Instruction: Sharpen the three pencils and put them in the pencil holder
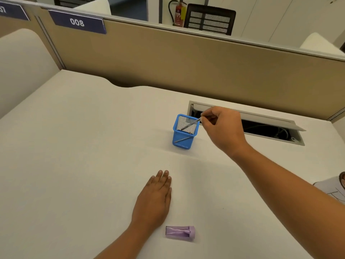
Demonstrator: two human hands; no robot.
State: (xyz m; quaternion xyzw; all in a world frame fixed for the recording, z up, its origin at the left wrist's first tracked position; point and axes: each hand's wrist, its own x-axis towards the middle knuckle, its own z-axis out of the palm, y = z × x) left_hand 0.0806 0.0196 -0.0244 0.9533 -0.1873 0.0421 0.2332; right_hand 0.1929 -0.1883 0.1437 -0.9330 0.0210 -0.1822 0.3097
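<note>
— What are the fingertips of the right hand (222, 128) doing?
— Pinching the top end of a thin grey pencil (191, 123), which slants down into the blue square wire-mesh pencil holder (183, 138). Another pencil shows through the mesh lower down; I cannot count more.
— And the left hand (155, 199)?
— Flat on the white desk (84, 146), palm down, fingers straight and together, gripping nothing.
— The sharpener?
— A lilac plastic sharpener (180, 233) lies on its side just beside the left wrist, well apart from the holder. Behind the holder, an open cable tray (261, 126).
</note>
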